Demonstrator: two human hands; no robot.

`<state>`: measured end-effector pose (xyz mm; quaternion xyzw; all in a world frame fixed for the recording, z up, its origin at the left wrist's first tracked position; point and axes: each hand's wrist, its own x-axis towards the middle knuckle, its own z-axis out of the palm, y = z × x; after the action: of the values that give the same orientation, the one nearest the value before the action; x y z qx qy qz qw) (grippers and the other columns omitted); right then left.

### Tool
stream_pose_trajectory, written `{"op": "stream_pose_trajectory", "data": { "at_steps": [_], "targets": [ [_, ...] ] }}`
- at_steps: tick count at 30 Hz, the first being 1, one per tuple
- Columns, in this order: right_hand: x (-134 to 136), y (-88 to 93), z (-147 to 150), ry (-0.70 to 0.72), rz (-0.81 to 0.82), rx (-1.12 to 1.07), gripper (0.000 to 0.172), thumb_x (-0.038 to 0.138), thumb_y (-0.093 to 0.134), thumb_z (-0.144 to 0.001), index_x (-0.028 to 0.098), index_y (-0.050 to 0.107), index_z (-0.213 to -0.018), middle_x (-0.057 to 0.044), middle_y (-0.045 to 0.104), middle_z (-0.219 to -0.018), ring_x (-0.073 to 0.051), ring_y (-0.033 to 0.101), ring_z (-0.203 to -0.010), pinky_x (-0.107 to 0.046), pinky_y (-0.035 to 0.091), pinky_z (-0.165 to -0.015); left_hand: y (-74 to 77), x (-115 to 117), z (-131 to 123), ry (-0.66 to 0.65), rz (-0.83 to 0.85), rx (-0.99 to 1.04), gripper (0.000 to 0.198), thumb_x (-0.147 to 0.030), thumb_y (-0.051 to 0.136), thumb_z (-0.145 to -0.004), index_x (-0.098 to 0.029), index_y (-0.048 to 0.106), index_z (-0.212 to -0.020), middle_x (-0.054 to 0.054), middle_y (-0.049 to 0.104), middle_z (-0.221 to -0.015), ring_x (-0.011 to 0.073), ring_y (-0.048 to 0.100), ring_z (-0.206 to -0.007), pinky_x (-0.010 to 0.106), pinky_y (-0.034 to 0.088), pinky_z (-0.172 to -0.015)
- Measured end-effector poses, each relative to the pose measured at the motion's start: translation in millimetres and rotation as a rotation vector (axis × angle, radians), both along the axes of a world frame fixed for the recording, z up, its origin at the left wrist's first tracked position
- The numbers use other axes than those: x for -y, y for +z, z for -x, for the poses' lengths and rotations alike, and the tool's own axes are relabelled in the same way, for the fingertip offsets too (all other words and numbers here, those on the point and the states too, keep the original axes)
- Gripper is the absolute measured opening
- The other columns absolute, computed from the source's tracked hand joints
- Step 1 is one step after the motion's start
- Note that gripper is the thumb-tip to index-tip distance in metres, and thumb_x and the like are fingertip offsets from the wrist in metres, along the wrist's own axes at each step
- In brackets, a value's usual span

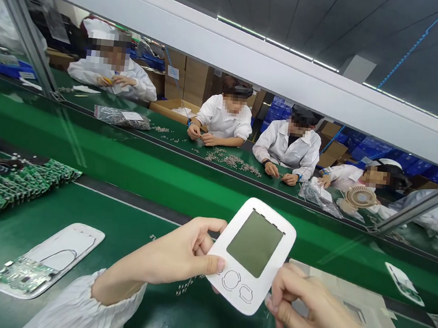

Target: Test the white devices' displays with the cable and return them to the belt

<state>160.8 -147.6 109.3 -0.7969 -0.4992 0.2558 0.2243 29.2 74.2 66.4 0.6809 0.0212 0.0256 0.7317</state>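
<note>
I hold a white plastic device front cover (251, 253) with a grey screen window and round button outlines, tilted, above the green bench. My left hand (178, 256) grips its left edge, thumb on the face near the buttons. My right hand (305, 309) pinches its lower right corner with the fingertips.
A white back shell with a green circuit board (46, 260) lies on the bench at the left. Several green circuit boards (9, 183) are stacked at far left. A green conveyor belt (163, 171) runs across. Beyond it, several people in white coats sort small parts (233, 161).
</note>
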Motion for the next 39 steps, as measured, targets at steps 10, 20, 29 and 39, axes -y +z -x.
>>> {"op": "stream_pose_trajectory", "data": {
  "at_steps": [10, 20, 29, 39],
  "targets": [
    [-4.5, -2.7, -3.1, 0.056, -0.023, -0.006, 0.020, 0.008, 0.037, -0.088, 0.024, 0.044, -0.078, -0.001, 0.058, -0.083, -0.018, 0.057, -0.089, -0.026, 0.047, -0.071, 8.3, -0.6, 7.0, 0.011, -0.105, -0.050, 0.077, -0.035, 0.070, -0.079, -0.013, 0.031, -0.142, 0.006, 0.073, -0.077, 0.0195, 0.067, -0.069, 0.022, 0.042, -0.055],
    [-4.1, 2.5, 1.9, 0.078, -0.018, 0.075, 0.022, 0.009, 0.039, -0.089, 0.024, 0.043, -0.073, 0.000, 0.062, -0.080, -0.019, 0.056, -0.093, -0.023, 0.045, -0.066, 11.0, -1.0, 18.6, 0.122, -0.304, -0.103, 0.079, -0.040, 0.071, -0.079, -0.021, 0.032, -0.144, -0.003, 0.066, -0.071, 0.0164, 0.063, -0.073, 0.024, 0.043, -0.068],
    [-1.1, 6.1, 3.8, 0.085, -0.025, 0.151, 0.024, 0.007, 0.039, -0.090, 0.024, 0.043, -0.073, 0.006, 0.064, -0.074, -0.015, 0.057, -0.094, -0.021, 0.044, -0.070, 14.0, 2.5, 26.8, 0.180, -0.322, -0.158, 0.075, -0.039, 0.071, -0.076, -0.026, 0.036, -0.141, -0.004, 0.059, -0.075, 0.0165, 0.057, -0.074, 0.029, 0.043, -0.072],
    [3.0, 1.4, 4.6, 0.203, -0.214, 0.317, 0.025, 0.004, 0.040, -0.086, 0.025, 0.043, -0.074, 0.009, 0.062, -0.067, -0.012, 0.064, -0.078, -0.028, 0.047, -0.089, 18.5, 6.7, 29.0, 0.202, -0.374, -0.123, 0.072, -0.041, 0.071, -0.073, -0.021, 0.042, -0.137, -0.002, 0.057, -0.072, 0.0185, 0.056, -0.072, 0.031, 0.040, -0.070]
  ]
}}
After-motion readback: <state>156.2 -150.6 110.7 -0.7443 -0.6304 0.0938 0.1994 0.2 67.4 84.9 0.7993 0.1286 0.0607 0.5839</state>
